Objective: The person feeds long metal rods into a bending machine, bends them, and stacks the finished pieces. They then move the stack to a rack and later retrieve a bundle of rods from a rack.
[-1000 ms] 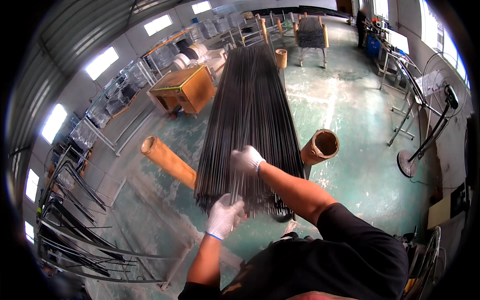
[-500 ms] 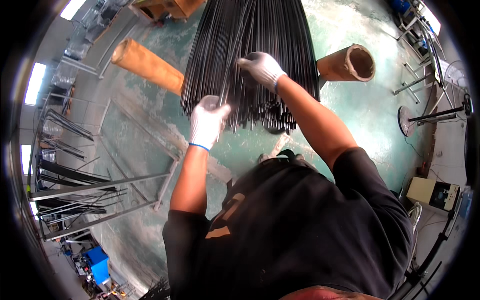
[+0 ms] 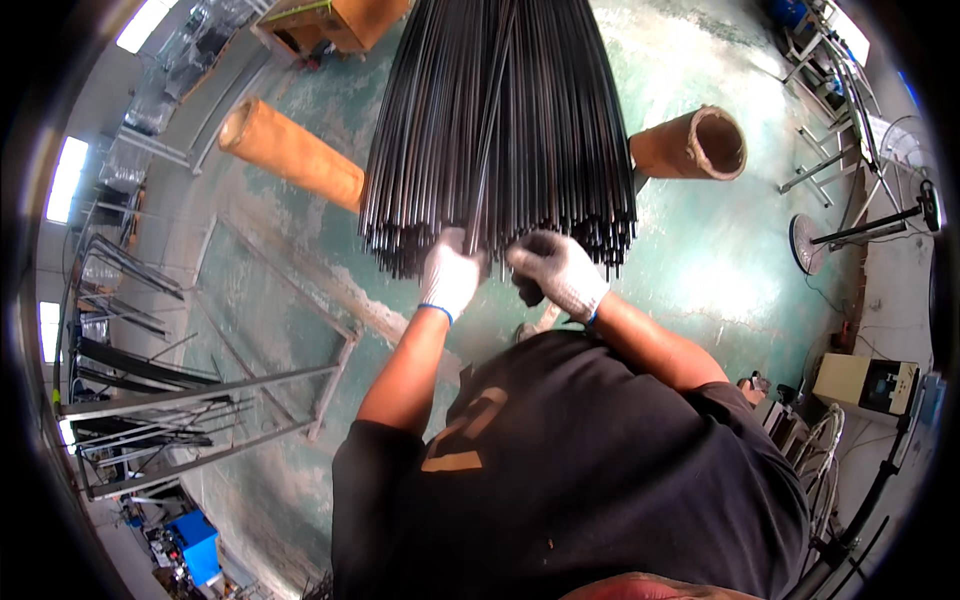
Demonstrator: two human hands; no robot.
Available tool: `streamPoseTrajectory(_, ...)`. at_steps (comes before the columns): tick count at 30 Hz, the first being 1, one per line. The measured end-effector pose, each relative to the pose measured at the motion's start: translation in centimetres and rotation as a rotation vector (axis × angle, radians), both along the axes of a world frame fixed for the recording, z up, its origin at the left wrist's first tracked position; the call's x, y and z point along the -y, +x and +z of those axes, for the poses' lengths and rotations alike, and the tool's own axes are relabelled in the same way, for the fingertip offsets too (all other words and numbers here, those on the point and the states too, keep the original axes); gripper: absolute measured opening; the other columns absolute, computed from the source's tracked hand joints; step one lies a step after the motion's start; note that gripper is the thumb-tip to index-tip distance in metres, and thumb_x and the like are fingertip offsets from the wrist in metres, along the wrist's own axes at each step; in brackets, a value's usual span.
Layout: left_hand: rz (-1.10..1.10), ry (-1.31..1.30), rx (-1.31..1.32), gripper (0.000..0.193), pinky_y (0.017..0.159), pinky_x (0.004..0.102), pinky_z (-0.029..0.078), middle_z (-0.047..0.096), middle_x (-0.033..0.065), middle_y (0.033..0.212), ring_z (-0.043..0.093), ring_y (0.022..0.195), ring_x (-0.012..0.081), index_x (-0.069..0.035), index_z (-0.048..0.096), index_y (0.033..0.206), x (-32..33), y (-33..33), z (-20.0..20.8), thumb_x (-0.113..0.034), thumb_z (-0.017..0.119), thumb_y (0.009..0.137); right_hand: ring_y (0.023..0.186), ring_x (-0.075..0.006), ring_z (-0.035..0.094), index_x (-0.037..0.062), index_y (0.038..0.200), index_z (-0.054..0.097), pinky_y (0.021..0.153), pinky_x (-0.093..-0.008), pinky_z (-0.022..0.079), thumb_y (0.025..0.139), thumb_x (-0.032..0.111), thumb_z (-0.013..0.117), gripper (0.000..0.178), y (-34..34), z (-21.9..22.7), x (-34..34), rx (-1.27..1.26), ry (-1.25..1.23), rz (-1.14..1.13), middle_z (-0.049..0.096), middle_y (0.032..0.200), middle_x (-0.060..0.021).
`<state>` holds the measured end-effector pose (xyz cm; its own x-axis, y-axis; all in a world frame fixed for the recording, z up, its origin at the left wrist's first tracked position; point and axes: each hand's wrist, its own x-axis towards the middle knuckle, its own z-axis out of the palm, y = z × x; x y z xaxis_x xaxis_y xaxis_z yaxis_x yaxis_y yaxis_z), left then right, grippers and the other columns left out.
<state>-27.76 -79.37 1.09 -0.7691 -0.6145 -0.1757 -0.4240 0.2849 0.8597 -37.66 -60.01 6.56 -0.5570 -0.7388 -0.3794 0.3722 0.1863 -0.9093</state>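
Observation:
A thick bundle of long, thin black rods [image 3: 560, 130] runs away from me, its near ends uneven. My left hand [image 3: 452, 275], in a white knitted glove with a blue cuff, is closed on a thin rod [image 3: 478, 200] that lies slantwise over the others. Right beside it, my right hand [image 3: 560, 272] is in a matching glove with darkened fingertips. Its fingers are curled together at the near rod ends; whatever they hold, if anything, is hidden.
Brown cardboard-like tubes stick out at the left [image 3: 290, 155] and right [image 3: 690, 145] of the bundle. A metal frame rack [image 3: 220, 375] with dark strips stands at left. A wooden box [image 3: 335, 25] sits far left, a pedestal fan [image 3: 808, 243] and beige machine [image 3: 865, 388] at right.
My right hand has come back from over the rods to their near ends, beside the left. My left hand has shifted slightly right and nearer to me, still holding the rod.

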Motion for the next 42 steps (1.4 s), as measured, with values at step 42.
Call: streamPoseTrajectory(42, 0.500, -0.089, -0.280, 0.028, 0.081, 0.0296, 0.052, 0.065, 0.0058, 0.101, 0.062, 0.091, 0.0142, -0.002, 0.066, 0.118, -39.8, -6.0, 5.0, 0.000, 0.073, 0.091, 0.060, -0.0060, 0.048, 0.0000, 0.115, 0.057, 0.051, -0.0278, 0.042, 0.114, 0.029, 0.061, 0.029, -20.5, 18.5, -15.1, -0.091, -0.590, -0.086, 0.051, 0.074, 0.0021)
